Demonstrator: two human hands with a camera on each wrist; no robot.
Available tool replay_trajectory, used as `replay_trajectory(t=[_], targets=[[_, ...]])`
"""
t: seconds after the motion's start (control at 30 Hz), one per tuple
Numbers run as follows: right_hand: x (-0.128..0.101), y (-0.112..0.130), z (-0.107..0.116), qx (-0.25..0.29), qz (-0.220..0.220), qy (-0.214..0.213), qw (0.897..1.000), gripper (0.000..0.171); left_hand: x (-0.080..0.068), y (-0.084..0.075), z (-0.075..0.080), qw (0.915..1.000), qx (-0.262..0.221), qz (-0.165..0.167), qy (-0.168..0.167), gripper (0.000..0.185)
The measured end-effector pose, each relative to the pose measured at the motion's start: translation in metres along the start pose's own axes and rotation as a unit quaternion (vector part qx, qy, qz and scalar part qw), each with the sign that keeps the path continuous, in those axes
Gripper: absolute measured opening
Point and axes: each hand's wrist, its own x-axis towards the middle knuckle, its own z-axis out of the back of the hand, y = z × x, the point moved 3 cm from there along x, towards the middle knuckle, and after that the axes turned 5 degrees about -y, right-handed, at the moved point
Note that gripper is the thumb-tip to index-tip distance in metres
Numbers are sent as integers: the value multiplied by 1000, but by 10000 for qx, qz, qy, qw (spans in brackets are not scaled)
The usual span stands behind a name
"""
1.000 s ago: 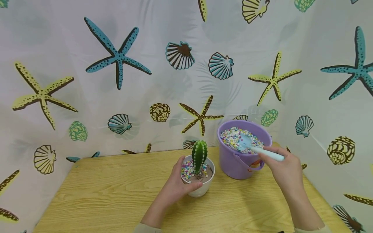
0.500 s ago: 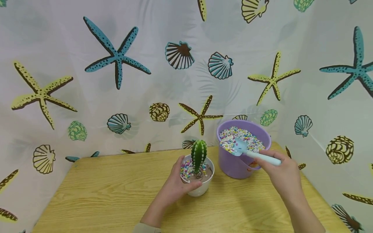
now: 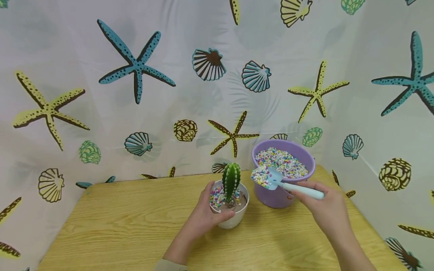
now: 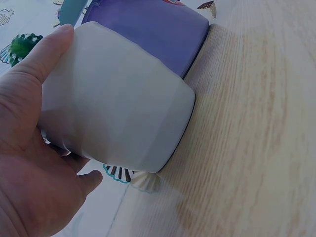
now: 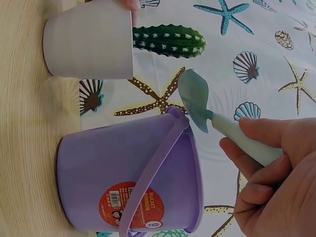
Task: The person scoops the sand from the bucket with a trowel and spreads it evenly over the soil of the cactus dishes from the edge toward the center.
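The right hand (image 3: 327, 210) gripped the pale blue handle of a small scoop (image 3: 271, 178), fingers curled round the handle's rear end. The scoop's long axis ran roughly level, from the hand up and leftward, with the loaded blade at the far end, heaped with coloured pebbles. That blade hung over the near left rim of the purple bucket (image 3: 271, 197), which stood on the desk (image 3: 135, 226) and was itself filled with the same pebbles.

The left hand (image 3: 203, 218) held the white pot (image 3: 234, 220), thumb across its near side and fingers wrapped round its left wall; the left wrist view showed the palm against the pot's side (image 4: 118, 103). The pot stood on the desk just left of the bucket, the 2 close together. A green cactus (image 3: 231, 180) stood upright in it, with pebbles covering mostly the left part of the brown filling.

From the scoop's blade, the pot's opening lay to the left and slightly lower, a short way beyond the bucket rim. The right hand carried the load; the left only steadied the pot.
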Motion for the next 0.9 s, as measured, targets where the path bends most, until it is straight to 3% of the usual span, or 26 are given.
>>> replay_trajectory(t=[0.43,0.9], targets=[[-7,-1,-9,-54,27,164,9998,52,1,3,-1,10000,-35,21,13,129],[-12,-5,-24,-91,165,349,9992,41,-1,1,1,10000,-63,28,22,126]])
